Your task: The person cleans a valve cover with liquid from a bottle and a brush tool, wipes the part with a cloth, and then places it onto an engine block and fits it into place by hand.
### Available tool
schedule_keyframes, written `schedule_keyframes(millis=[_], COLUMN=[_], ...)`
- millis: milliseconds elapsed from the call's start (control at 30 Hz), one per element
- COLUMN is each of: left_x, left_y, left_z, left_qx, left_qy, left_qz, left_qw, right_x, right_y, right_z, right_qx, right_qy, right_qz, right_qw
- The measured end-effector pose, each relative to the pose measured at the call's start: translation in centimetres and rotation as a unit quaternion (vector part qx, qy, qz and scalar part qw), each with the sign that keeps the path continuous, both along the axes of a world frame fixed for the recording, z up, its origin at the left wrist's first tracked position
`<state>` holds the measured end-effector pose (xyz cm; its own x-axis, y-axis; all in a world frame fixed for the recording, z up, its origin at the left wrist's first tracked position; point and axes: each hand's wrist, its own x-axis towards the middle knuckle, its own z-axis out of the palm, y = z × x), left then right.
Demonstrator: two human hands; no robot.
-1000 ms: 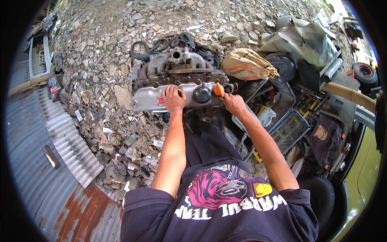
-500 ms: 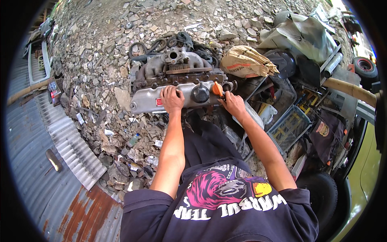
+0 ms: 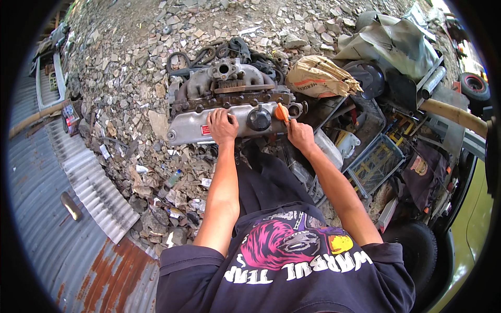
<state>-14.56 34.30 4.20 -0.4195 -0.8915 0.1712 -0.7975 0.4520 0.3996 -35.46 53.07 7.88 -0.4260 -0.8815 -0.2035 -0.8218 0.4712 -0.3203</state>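
Observation:
A used engine part (image 3: 229, 81) with grey manifolds has a silver valve cover (image 3: 188, 130) along its near side. My left hand (image 3: 222, 125) rests curled over the cover, gripping its top beside a red label, left of the black round cap (image 3: 259, 119). To the cap's right stands a small orange piece (image 3: 282, 112). My right hand (image 3: 299, 135) has its fingers closed just below and right of it, around something dark and small that I cannot make out.
A paper sack (image 3: 318, 75), crumpled sheet metal (image 3: 386, 47) and a wire basket (image 3: 373, 164) lie to the right, near bamboo poles (image 3: 454, 117) and a tyre (image 3: 472, 86). Corrugated sheets (image 3: 83, 193) cover the left, beside rubble (image 3: 125, 73). A green car body (image 3: 462, 235) edges the lower right.
My right hand's fingers have shifted slightly at the base of the orange piece. My left hand stays in the same spot on the valve cover.

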Motion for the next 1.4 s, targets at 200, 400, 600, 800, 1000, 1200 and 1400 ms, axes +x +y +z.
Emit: schedule_keyframes(millis=[200,400,600,800,1000,1200,1400], left_x=[0.0,-0.1,0.0,-0.1,0.1,-0.2,0.0], left_y=[0.0,0.1,0.0,0.1,0.0,0.2,0.0], left_z=[0.0,0.0,0.0,-0.1,-0.2,0.0,-0.2], left_qx=[0.002,0.0,-0.002,-0.005,0.0,-0.007,0.0], left_qy=[-0.004,0.0,-0.001,0.013,-0.005,-0.009,-0.002], left_qz=[0.002,0.001,-0.002,0.001,-0.001,0.001,-0.002], left_qw=[1.0,1.0,1.0,1.0,1.0,1.0,1.0], right_x=[1.5,-1.7,-1.9,-0.2,0.9,-2.8,-4.1], right_y=[-0.3,-0.2,0.1,0.5,0.2,0.5,-0.2], right_z=[0.7,1.6,0.6,-0.7,0.3,1.5,1.1], right_qx=[0.023,0.034,0.036,0.006,0.032,0.041,0.068], right_qy=[0.002,-0.008,0.037,0.044,0.039,0.023,0.037], right_qz=[-0.079,0.09,0.155,0.061,0.005,0.121,0.259], right_qw=[0.997,0.995,0.987,0.997,0.999,0.992,0.963])
